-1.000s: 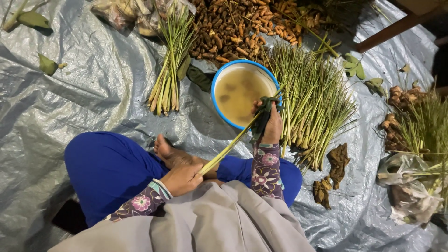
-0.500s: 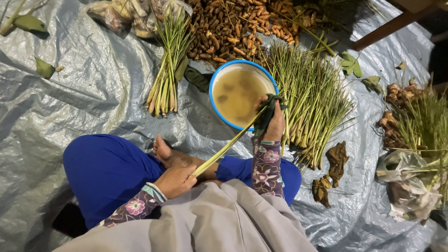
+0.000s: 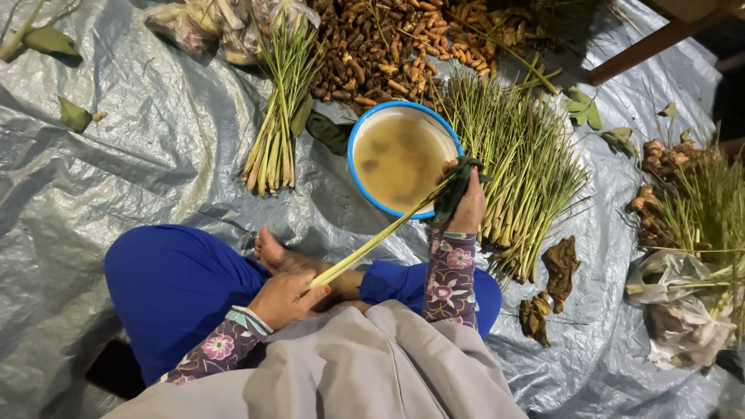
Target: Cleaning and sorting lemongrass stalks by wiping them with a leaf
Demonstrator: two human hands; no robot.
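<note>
Basin (image 3: 403,159) between two stalk bundles (image 3: 275,128), roots (image 3: 380,46) probably behind.

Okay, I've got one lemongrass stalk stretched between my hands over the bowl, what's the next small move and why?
Probably slide the right hand with its dark cloth down the stalk toward the left hand. The cloth grips the leafy end by the bowl of murky water, and the stretch between the hands looks unwiped.

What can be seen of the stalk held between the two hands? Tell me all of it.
The stalk is one long, thin lemongrass-like stem, pale yellow-green, darkening to green leaves at its top end. It lies slanted across the person's lap. The left hand grips its pale base; the right hand pinches the dark leafy end. Its upper part crosses over the rim of the blue-rimmed bowl of murky water.
</note>
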